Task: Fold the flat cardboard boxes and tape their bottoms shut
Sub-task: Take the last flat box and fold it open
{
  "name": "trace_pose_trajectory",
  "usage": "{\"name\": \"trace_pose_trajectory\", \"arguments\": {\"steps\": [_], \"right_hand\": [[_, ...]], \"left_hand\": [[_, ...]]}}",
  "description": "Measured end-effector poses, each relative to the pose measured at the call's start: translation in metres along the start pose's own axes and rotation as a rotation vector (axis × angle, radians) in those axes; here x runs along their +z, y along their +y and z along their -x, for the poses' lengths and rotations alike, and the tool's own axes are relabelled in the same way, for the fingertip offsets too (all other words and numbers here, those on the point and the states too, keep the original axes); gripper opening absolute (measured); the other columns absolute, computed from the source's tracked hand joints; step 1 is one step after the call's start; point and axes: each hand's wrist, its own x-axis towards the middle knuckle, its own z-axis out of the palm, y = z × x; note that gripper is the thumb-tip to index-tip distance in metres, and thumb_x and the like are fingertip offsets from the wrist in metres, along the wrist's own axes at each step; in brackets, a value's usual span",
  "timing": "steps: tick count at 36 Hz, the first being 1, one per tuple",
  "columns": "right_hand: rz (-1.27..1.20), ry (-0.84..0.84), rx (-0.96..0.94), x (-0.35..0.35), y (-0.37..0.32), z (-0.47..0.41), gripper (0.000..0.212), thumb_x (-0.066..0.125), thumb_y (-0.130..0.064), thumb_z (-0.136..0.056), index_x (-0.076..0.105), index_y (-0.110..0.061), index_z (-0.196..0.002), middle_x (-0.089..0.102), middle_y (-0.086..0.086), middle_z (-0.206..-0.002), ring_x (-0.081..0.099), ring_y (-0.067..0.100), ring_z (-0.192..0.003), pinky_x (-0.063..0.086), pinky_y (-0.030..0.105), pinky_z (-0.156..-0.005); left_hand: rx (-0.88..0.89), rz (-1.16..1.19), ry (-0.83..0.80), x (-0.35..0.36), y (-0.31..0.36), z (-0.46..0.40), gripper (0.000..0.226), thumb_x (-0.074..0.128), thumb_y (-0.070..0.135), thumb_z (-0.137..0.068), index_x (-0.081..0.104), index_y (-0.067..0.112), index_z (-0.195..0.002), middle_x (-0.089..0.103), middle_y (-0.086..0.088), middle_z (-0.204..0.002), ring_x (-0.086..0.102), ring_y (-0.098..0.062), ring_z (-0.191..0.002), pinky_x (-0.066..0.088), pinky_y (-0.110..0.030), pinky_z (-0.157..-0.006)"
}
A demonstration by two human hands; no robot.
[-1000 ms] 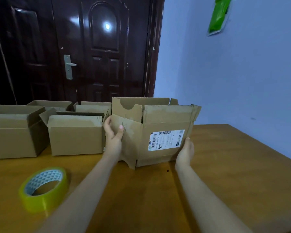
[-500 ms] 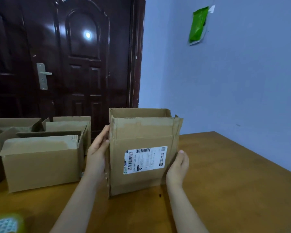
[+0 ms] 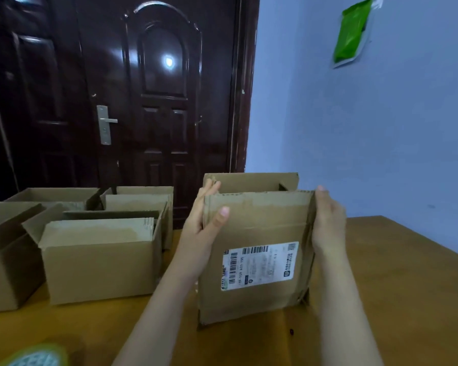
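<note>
A brown cardboard box [image 3: 259,223] with a white shipping label stands upright on the wooden table [image 3: 397,286], its top flaps raised and its mouth open. My left hand [image 3: 205,220] grips its upper left edge, thumb on the front face and fingers along the side. My right hand [image 3: 327,220] presses flat against the upper right edge. A roll of yellow-green tape [image 3: 35,357] lies at the bottom left corner, mostly cut off by the frame.
Several opened cardboard boxes [image 3: 98,257] stand in a cluster on the table's left. A dark wooden door [image 3: 143,101] is behind them. A blue wall with a green packet [image 3: 351,35] stuck on it runs along the right.
Both hands slid up from the box's lower sides to its upper edges. The box went from skewed to squared and upright. My view swung right, so the tape roll slipped to the corner.
</note>
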Motion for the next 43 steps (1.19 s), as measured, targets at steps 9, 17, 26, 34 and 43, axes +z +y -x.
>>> {"name": "trace_pose_trajectory", "arguments": {"steps": [9,17,26,34,43], "right_hand": [[0.114,-0.128,0.083,0.002,0.0,-0.009,0.056,0.038,-0.038,-0.101,0.028,-0.019,-0.049,0.032,-0.012,-0.039,0.031,0.004,-0.04,0.025,0.018,-0.044],[0.143,-0.272,0.099,-0.005,-0.003,-0.012,0.058,0.042,-0.054,-0.094,0.051,-0.007,-0.061,0.048,0.002,-0.063,0.046,0.013,-0.062,0.035,0.029,-0.068],[0.159,-0.336,0.073,-0.011,-0.004,-0.015,0.068,0.053,-0.056,-0.084,0.042,0.009,-0.068,0.035,0.006,-0.066,0.034,0.018,-0.064,0.023,0.032,-0.065],[0.339,-0.142,0.06,0.003,0.001,-0.015,0.034,0.07,-0.029,-0.083,0.055,-0.031,-0.114,0.057,-0.014,-0.104,0.057,0.013,-0.089,0.049,0.039,-0.084],[0.118,-0.312,0.247,0.0,0.0,-0.014,0.067,0.058,-0.012,-0.091,0.028,-0.029,-0.148,0.048,-0.007,-0.128,0.054,0.007,-0.104,0.04,0.026,-0.088]], "left_hand": [[-0.112,0.054,0.001,-0.016,-0.008,-0.008,0.055,0.057,0.067,-0.075,0.055,0.042,-0.124,0.056,0.01,-0.135,0.054,-0.012,-0.123,0.046,-0.038,-0.102],[-0.109,-0.003,0.013,-0.022,-0.003,-0.007,0.053,0.046,0.054,-0.079,0.066,0.022,-0.116,0.072,0.003,-0.107,0.067,-0.012,-0.101,0.053,-0.031,-0.087],[-0.164,-0.005,-0.013,-0.022,0.006,-0.005,0.032,0.047,0.043,-0.091,0.07,0.02,-0.09,0.074,0.01,-0.075,0.07,-0.005,-0.071,0.048,-0.011,-0.056],[-0.111,-0.062,0.319,-0.004,-0.005,-0.01,0.041,0.068,0.016,-0.083,0.05,0.031,-0.116,0.054,0.01,-0.119,0.053,0.006,-0.099,0.044,-0.007,-0.075],[-0.313,0.251,0.18,-0.011,-0.005,-0.014,0.078,0.052,0.005,-0.091,0.013,0.039,-0.149,0.031,0.02,-0.149,0.058,0.021,-0.078,0.049,-0.01,-0.057]]}}
